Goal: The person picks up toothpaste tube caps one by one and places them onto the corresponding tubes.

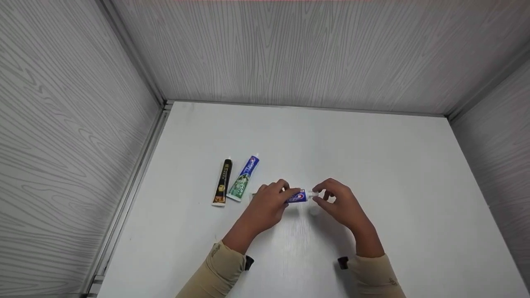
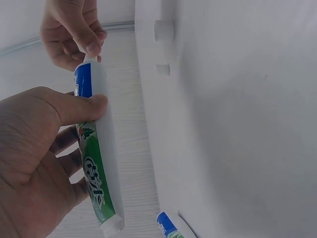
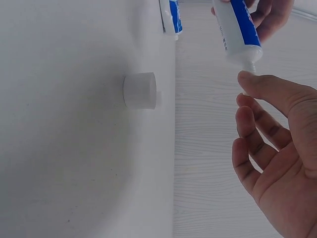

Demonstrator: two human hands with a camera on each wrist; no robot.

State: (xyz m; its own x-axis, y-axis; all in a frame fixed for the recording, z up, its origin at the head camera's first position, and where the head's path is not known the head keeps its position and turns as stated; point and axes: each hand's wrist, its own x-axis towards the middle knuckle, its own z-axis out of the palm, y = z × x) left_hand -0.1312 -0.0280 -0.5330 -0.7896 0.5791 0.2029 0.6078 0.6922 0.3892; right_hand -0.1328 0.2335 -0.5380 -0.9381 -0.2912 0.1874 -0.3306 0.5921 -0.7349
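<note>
My left hand (image 1: 269, 203) grips a blue, green and white toothpaste tube (image 2: 96, 163) round its middle, thumb across the top. The tube is held above the table, its nozzle pointing right. My right hand (image 1: 337, 200) pinches the tip of the threaded white nozzle (image 3: 250, 65) between thumb and forefinger, its other fingers loosely curled. The fingertips hide the very end of the nozzle. Below the hands, a white cap (image 3: 140, 91) stands on the table, with a smaller white piece (image 2: 162, 69) close by.
Left of my hands, a black toothpaste tube (image 1: 222, 182) and a second blue and green toothpaste tube (image 1: 244, 178) lie side by side on the white table (image 1: 372, 157). Grey wood-grain panels (image 1: 306, 54) wall the table at the back and both sides.
</note>
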